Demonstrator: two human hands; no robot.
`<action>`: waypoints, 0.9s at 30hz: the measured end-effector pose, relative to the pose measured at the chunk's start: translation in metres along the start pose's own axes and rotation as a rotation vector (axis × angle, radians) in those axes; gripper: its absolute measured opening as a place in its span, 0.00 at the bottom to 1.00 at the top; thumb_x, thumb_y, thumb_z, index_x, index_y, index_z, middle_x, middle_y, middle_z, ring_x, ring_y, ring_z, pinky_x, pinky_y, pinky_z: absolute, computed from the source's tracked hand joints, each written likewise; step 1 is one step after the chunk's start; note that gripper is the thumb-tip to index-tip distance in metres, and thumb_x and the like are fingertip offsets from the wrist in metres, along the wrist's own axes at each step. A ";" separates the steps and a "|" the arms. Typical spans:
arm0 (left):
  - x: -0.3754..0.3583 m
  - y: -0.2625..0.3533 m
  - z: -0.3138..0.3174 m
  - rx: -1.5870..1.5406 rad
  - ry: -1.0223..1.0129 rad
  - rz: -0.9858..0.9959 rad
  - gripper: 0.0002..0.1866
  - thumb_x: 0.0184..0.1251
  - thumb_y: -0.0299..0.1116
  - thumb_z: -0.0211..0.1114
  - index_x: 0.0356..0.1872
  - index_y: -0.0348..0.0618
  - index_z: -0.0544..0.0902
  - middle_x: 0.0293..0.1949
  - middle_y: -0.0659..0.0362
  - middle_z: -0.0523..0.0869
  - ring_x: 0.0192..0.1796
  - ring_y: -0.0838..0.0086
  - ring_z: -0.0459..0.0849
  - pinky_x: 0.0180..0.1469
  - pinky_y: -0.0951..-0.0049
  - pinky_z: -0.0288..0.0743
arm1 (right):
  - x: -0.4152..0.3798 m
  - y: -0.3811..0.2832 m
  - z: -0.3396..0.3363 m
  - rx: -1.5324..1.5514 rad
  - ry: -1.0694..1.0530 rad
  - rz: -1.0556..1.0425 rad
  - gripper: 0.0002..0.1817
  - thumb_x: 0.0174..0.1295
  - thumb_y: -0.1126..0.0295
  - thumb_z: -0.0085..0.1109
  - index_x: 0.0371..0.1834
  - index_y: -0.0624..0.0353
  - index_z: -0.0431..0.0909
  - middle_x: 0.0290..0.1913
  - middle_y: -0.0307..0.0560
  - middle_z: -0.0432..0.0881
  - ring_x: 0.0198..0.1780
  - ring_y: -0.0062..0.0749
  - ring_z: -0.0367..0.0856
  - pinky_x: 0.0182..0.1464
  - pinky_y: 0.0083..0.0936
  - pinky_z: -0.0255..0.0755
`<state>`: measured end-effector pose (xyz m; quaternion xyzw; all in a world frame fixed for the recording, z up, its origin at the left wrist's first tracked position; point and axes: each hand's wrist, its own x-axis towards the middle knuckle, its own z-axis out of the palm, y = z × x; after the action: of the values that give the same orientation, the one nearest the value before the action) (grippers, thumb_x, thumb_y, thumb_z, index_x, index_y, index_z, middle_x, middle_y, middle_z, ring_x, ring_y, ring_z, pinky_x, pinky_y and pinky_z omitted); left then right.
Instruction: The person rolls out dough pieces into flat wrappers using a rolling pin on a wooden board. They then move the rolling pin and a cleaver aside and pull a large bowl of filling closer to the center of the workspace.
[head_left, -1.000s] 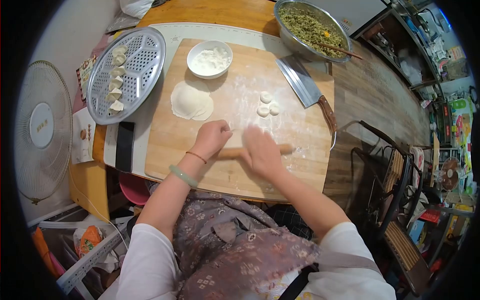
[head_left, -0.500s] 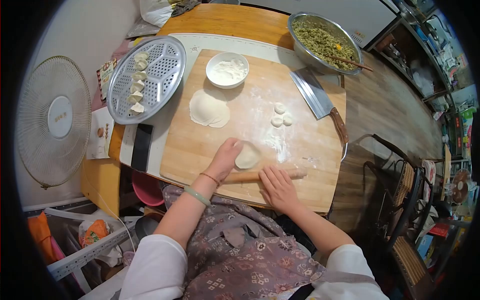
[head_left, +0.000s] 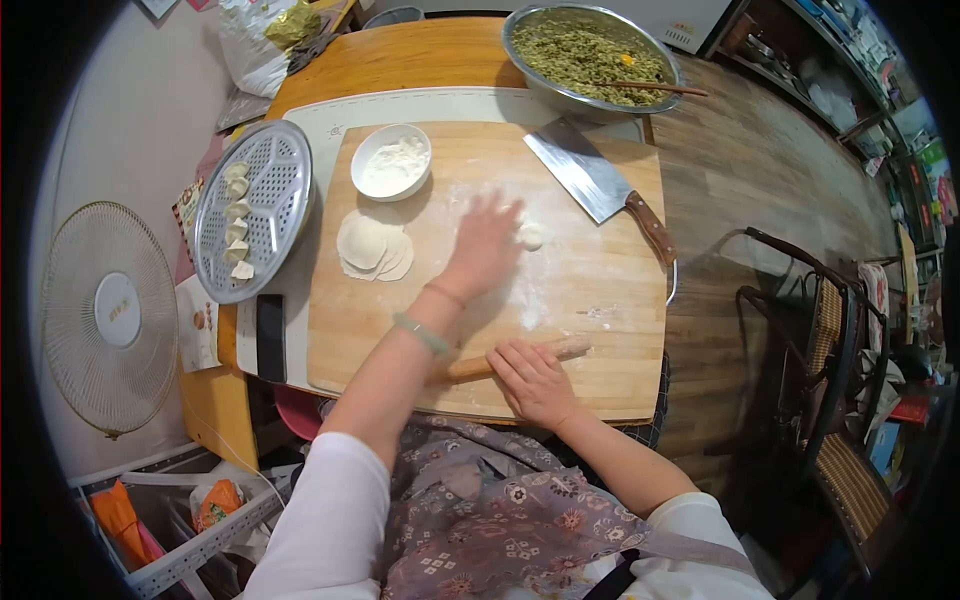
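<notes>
Head view: The left forearm extends forward from the body over the board (head_left: 610, 290). The left hand (head_left: 487, 240) is palm down, its fingers partly spread and blurred; whether they touch anything cannot be told. A bangle (head_left: 421, 333) sits on this forearm. The right forearm angles inward. The right hand (head_left: 533, 380) lies palm down, fingers extended and close together across the pin (head_left: 570, 347), which rests at a slant on the board near its front edge.

Dough (head_left: 530, 236) lies just beside the left fingers, on their right; the hand may hide more of it. Stacked wrappers (head_left: 373, 245) lie left of the left fingers. The bowl (head_left: 391, 185) of flour stands beyond the wrappers, ahead and to the left of those fingers. The cleaver (head_left: 585, 175) lies flat ahead and to their right, its handle toward the board's right edge. Flour dusts the board between the two hands.

Farther left of the left fingers are the tray (head_left: 285, 215) with a row of dumplings (head_left: 237, 210) and the phone (head_left: 270, 337). The basin (head_left: 520, 65) of filling stands beyond the cleaver, with chopsticks (head_left: 655, 88) across it. A fan (head_left: 118, 310) stands at far left; a chair (head_left: 825, 325) stands on the wood floor (head_left: 740, 170) at right.
</notes>
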<state>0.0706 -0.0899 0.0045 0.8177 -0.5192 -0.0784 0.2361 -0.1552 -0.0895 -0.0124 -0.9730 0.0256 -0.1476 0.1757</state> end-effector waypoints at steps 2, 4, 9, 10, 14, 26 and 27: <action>0.011 0.019 0.011 0.083 -0.051 0.025 0.28 0.62 0.35 0.59 0.65 0.48 0.66 0.68 0.45 0.63 0.69 0.42 0.56 0.69 0.54 0.53 | -0.001 0.001 0.000 0.009 -0.005 0.009 0.22 0.61 0.66 0.52 0.60 0.53 0.70 0.60 0.42 0.73 0.63 0.34 0.69 0.65 0.32 0.58; 0.007 0.015 0.021 0.167 -0.109 0.117 0.24 0.63 0.33 0.58 0.62 0.47 0.70 0.66 0.47 0.65 0.67 0.43 0.59 0.69 0.53 0.54 | 0.000 -0.001 0.002 0.037 -0.001 0.006 0.22 0.61 0.66 0.51 0.60 0.53 0.70 0.60 0.42 0.73 0.63 0.34 0.69 0.65 0.32 0.57; -0.056 0.011 0.003 0.050 -0.183 0.367 0.24 0.59 0.24 0.57 0.60 0.42 0.70 0.62 0.50 0.71 0.67 0.48 0.61 0.71 0.58 0.54 | 0.001 0.003 0.002 0.041 0.057 -0.014 0.22 0.57 0.68 0.52 0.57 0.53 0.72 0.53 0.41 0.76 0.57 0.32 0.72 0.62 0.31 0.60; -0.064 0.004 0.000 0.045 -0.184 0.366 0.24 0.59 0.24 0.57 0.60 0.42 0.70 0.62 0.50 0.71 0.67 0.48 0.61 0.71 0.58 0.54 | 0.003 0.004 0.001 0.041 0.052 -0.013 0.22 0.57 0.68 0.52 0.57 0.53 0.72 0.53 0.41 0.76 0.57 0.32 0.72 0.62 0.31 0.60; -0.087 -0.009 -0.012 -0.126 -0.212 0.325 0.26 0.59 0.23 0.57 0.61 0.43 0.70 0.64 0.51 0.69 0.69 0.50 0.59 0.71 0.59 0.54 | 0.008 0.014 -0.003 0.135 0.087 -0.075 0.17 0.54 0.69 0.53 0.49 0.53 0.75 0.44 0.40 0.76 0.49 0.34 0.74 0.57 0.32 0.62; -0.080 -0.012 0.023 -0.128 0.109 0.096 0.22 0.64 0.26 0.47 0.61 0.35 0.68 0.66 0.41 0.63 0.70 0.47 0.58 0.71 0.56 0.50 | -0.004 0.045 -0.025 0.109 -0.019 -0.042 0.15 0.52 0.71 0.54 0.44 0.52 0.77 0.40 0.42 0.78 0.45 0.38 0.76 0.52 0.36 0.67; -0.090 0.001 0.011 -0.091 0.068 0.232 0.23 0.62 0.25 0.49 0.60 0.36 0.69 0.66 0.41 0.63 0.70 0.48 0.58 0.72 0.57 0.50 | -0.003 0.046 -0.027 0.120 -0.026 -0.047 0.15 0.50 0.72 0.55 0.44 0.52 0.78 0.40 0.42 0.78 0.45 0.39 0.76 0.51 0.36 0.67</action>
<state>0.0251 -0.0142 -0.0154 0.7427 -0.5980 -0.0464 0.2979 -0.1660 -0.1411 -0.0054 -0.9629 -0.0085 -0.1401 0.2307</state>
